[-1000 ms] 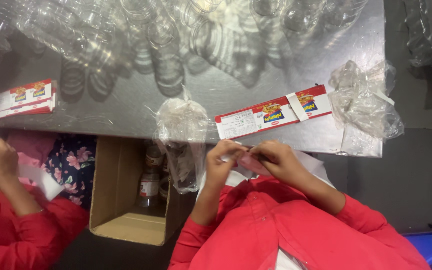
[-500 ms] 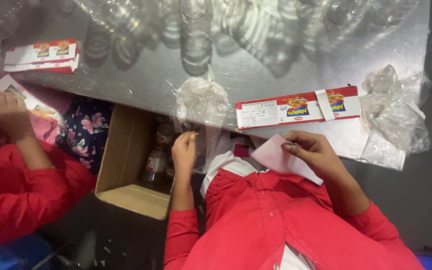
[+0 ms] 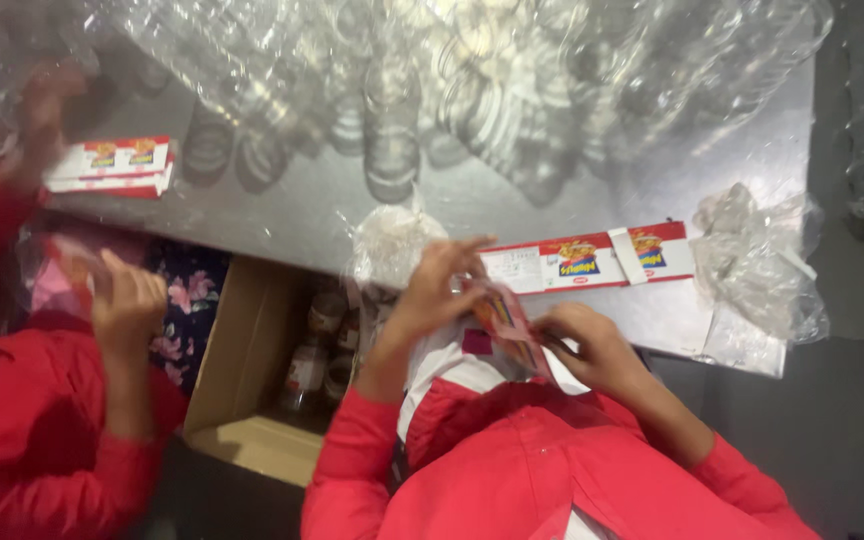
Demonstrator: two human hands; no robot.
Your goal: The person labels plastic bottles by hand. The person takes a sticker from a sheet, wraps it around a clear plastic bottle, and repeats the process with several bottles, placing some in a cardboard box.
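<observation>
Red-and-white label [image 3: 508, 322] is being pinched by the right hand [image 3: 587, 345] at the table's [image 3: 312, 205] edge, the left hand [image 3: 432, 290] spread over it; clear bottles [image 3: 392, 120] and a cardboard box [image 3: 252, 380] are crowding around.

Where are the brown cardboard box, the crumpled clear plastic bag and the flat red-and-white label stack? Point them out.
brown cardboard box [image 3: 242, 350]: head view, inner left wall.
crumpled clear plastic bag [image 3: 757, 265]: head view, middle of the bundle.
flat red-and-white label stack [image 3: 112, 165]: head view, top label's face.

Packing workshop, steel table [image 3: 302, 205], bagged clear bottles [image 3: 392, 130], label stacks [image 3: 112, 165]
</observation>
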